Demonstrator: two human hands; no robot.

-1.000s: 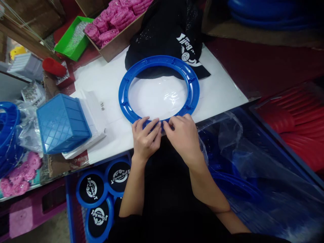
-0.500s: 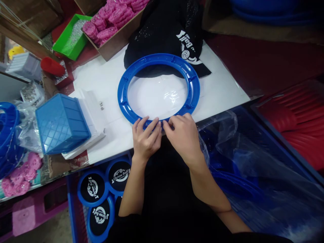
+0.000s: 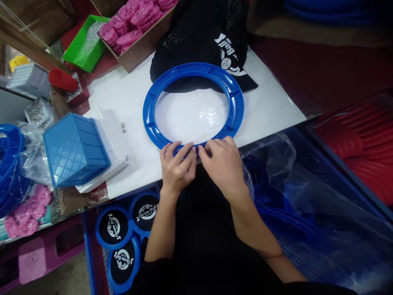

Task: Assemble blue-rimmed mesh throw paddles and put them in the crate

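Ring: We are seeing the blue ring (image 3: 237,107) lying on the white table (image 3: 270,107), its near arc sitting by the table's front edge; our fingers are hiding whether it is overhanging.
Left hand: Our left hand (image 3: 177,167) is spreading its fingers over the ring's near arc, fingertips touching; we cannot tell whether its thumb is gripping.
Right hand: Our right hand (image 3: 223,167) is curling at the same arc, just beside the left, thumb and forefinger sitting close together; we cannot tell what, if anything, they are pinching.
Fingerwork: In our judgement, we should be bracing the ring with the left fingers and pressing straight down with the right thumb, lightly, so that the ring is not rocking or sliding.
Facing: The ring's hollow, ribbed side is pointing upward.
Long axis: The ring's outline is running longer from left to right, but the squeezed, slanting view is probably stretching a round shape, so we are trusting no true long axis.
Cloth: Black printed cloth (image 3: 196,45) is lying beyond the ring, the far arc overlapping it in our view.
Metal bits: Two small metal bits (image 3: 123,128) are resting left of the ring.
Bin: A blue bin (image 3: 75,149) is standing farther left of the ring.
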